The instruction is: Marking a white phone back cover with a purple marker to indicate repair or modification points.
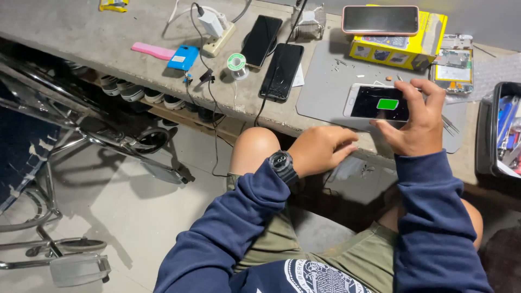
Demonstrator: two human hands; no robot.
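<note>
One white phone (pixel 376 102), charging screen lit, grasped in right hand (pixel 415 122) grip over worktop (pixel 81 32); left hand (pixel 321 149) loosely curled, empty; checking stage, next needing steady set-down.

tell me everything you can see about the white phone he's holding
The slim white-framed smartphone has a glossy black screen that is lit, showing a green battery-shaped icon near its middle. It lies in landscape, roughly flat, on or just above the grey work mat on the concrete bench. The right hand grips its right end, fingers over the top edge and thumb at the lower edge. The left hand rests just below, not touching it.
</note>
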